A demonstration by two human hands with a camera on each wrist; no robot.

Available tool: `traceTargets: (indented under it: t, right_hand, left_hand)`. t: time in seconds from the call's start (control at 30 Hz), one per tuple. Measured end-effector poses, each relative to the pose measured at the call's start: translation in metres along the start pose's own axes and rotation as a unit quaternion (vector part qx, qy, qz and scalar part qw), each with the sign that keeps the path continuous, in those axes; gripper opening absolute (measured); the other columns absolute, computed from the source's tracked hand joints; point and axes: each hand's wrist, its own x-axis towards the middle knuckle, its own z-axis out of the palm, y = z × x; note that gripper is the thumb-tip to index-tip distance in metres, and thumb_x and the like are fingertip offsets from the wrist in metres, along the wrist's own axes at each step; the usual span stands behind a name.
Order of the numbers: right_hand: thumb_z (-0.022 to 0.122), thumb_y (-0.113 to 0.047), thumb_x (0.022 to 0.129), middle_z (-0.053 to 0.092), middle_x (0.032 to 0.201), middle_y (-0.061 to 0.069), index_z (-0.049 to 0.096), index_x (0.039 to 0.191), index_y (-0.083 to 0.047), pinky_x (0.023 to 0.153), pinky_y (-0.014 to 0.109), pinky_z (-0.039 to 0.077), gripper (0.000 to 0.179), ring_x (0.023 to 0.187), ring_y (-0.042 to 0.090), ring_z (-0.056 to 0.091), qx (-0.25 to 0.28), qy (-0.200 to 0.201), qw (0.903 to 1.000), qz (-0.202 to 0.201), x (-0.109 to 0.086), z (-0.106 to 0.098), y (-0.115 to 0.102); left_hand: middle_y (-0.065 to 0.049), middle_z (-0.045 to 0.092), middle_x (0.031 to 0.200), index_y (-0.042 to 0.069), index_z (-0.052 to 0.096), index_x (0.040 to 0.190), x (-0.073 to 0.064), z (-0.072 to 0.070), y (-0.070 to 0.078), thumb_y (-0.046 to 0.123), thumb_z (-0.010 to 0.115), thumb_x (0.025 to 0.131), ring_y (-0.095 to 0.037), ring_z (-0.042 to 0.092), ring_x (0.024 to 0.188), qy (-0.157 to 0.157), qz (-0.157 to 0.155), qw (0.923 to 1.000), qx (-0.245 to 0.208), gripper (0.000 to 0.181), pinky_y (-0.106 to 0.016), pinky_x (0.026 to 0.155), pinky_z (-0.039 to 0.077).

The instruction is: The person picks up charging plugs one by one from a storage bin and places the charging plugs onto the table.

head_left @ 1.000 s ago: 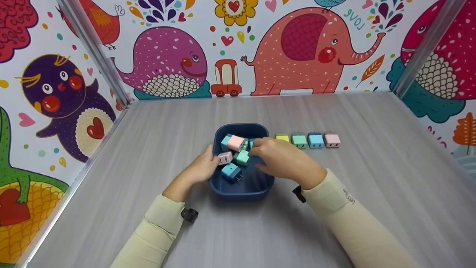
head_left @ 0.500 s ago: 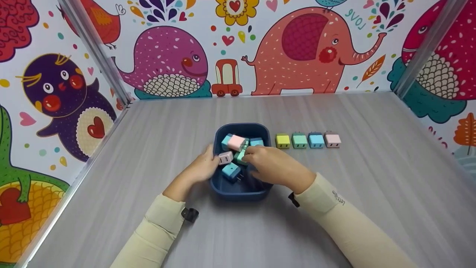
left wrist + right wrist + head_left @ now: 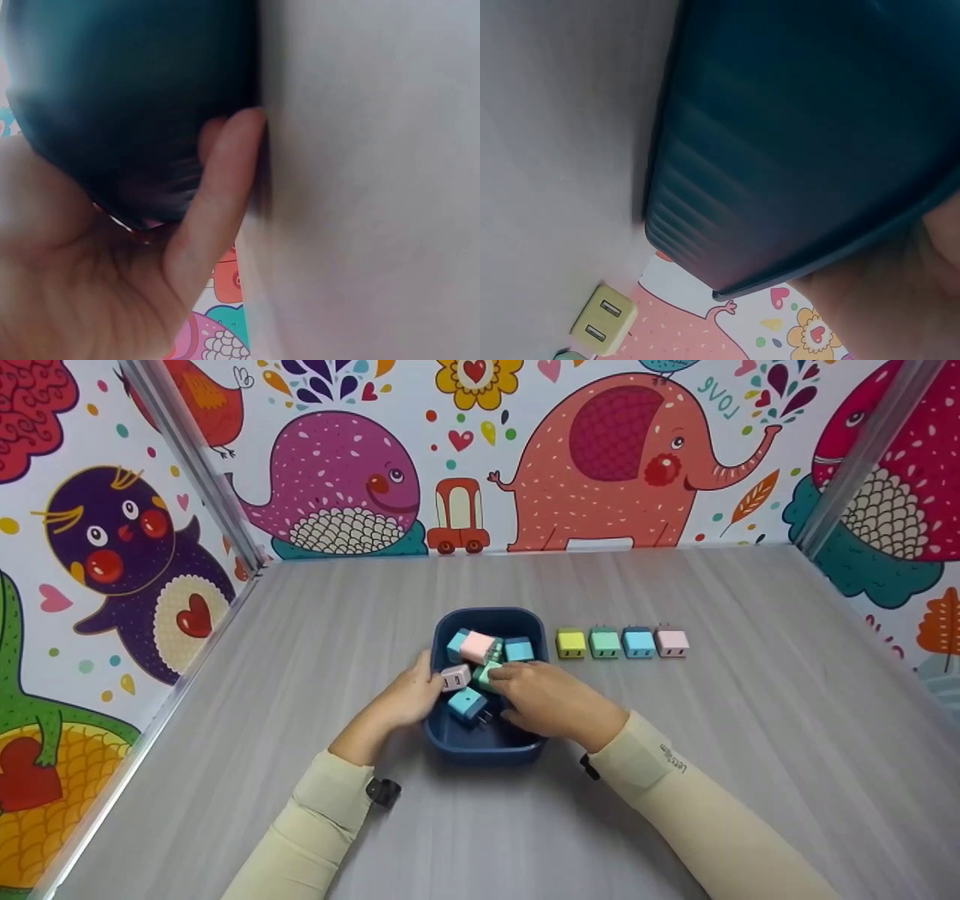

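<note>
In the head view a dark blue plastic bin holds several two-tone USB wall chargers. My left hand grips its left wall; the left wrist view shows fingers against the outside. My right hand reaches over the right rim, its fingers at a green charger. Whether they pinch it is hidden. Close by lie a pink charger, a pale pink one, a blue one with bare prongs and another blue one.
Right of the bin, a row on the grey table runs from a yellow charger through a green one and a blue one to a pink one. Cartoon-printed panels stand behind and at the sides.
My right hand has moved left and toward me inside the bin, from beside the back blue charger to the green one. That blue charger is uncovered now. The left hand stays put.
</note>
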Motion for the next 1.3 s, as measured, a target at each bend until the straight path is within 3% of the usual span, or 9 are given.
traceTargets:
  t: [0.37, 0.5, 0.7, 0.83, 1.0, 1.13, 1.3]
  right_hand:
    - [0.076, -0.017, 0.099, 0.075, 0.128, 0.012, 0.077, 0.125, -0.002, 0.1, 0.043, 0.057, 0.03, 0.114, 0.025, 0.073, 0.002, 0.012, 0.9999, 0.005, -0.002, -0.004, -0.002]
    - [0.077, -0.018, 0.098, 0.078, 0.115, 0.01, 0.079, 0.121, -0.003, 0.094, 0.041, 0.059, 0.027, 0.101, 0.022, 0.074, 0.003, 0.01, 0.9999, 0.012, -0.004, -0.007, -0.004]
    - [0.08, -0.021, 0.097, 0.077, 0.094, 0.009, 0.08, 0.109, -0.002, 0.079, 0.037, 0.061, 0.022, 0.079, 0.019, 0.071, 0.002, 0.002, 0.9995, 0.032, -0.007, -0.01, -0.01]
    - [0.081, -0.021, 0.096, 0.075, 0.084, 0.01, 0.079, 0.102, -0.002, 0.073, 0.037, 0.061, 0.02, 0.073, 0.02, 0.07, -0.008, 0.021, 0.9993, 0.03, -0.006, -0.01, -0.012]
    - [0.079, -0.014, 0.096, 0.078, 0.109, 0.01, 0.081, 0.113, -0.003, 0.085, 0.037, 0.062, 0.02, 0.09, 0.021, 0.075, -0.022, 0.063, 0.9978, -0.008, -0.002, -0.003, -0.008]
    - [0.077, -0.011, 0.097, 0.073, 0.131, 0.013, 0.077, 0.127, -0.003, 0.095, 0.04, 0.059, 0.031, 0.107, 0.023, 0.074, 0.002, 0.05, 0.9986, -0.013, 0.001, 0.003, -0.002]
    - [0.078, -0.015, 0.097, 0.067, 0.142, 0.013, 0.075, 0.132, -0.005, 0.1, 0.042, 0.056, 0.036, 0.117, 0.026, 0.072, 0.017, 0.023, 0.9996, -0.001, 0.002, 0.005, 0.0]
  left_hand:
    - [-0.035, 0.059, 0.139, -0.007, 0.035, 0.152, 0.001, 0.001, -0.002, 0.012, 0.036, 0.109, -0.04, 0.057, 0.13, 0.01, 0.02, 0.9997, 0.005, 0.047, -0.056, 0.11, 0.043]
    - [-0.034, 0.058, 0.141, -0.006, 0.034, 0.153, 0.001, 0.001, -0.002, 0.013, 0.036, 0.109, -0.038, 0.058, 0.127, 0.008, 0.012, 0.9999, 0.0, 0.048, -0.055, 0.109, 0.045]
    - [-0.031, 0.058, 0.14, -0.002, 0.034, 0.155, 0.0, 0.0, -0.002, 0.016, 0.037, 0.111, -0.035, 0.062, 0.114, 0.001, -0.002, 1.0, -0.002, 0.048, -0.052, 0.097, 0.051]
    - [-0.032, 0.056, 0.143, -0.003, 0.032, 0.157, 0.0, 0.0, -0.002, 0.016, 0.036, 0.11, -0.035, 0.062, 0.114, -0.001, -0.001, 1.0, 0.0, 0.05, -0.053, 0.097, 0.051]
    - [-0.033, 0.052, 0.148, -0.005, 0.029, 0.158, 0.0, 0.0, -0.002, 0.016, 0.035, 0.111, -0.035, 0.059, 0.121, -0.004, -0.001, 1.0, 0.001, 0.052, -0.054, 0.105, 0.047]
    - [-0.033, 0.051, 0.15, -0.006, 0.029, 0.158, 0.0, 0.0, -0.002, 0.016, 0.035, 0.111, -0.036, 0.059, 0.122, -0.005, -0.003, 1.0, 0.002, 0.053, -0.055, 0.106, 0.047]
    - [-0.033, 0.052, 0.148, -0.005, 0.03, 0.157, 0.0, -0.001, -0.002, 0.016, 0.036, 0.111, -0.036, 0.06, 0.121, -0.004, -0.005, 1.0, 0.003, 0.052, -0.054, 0.105, 0.047]
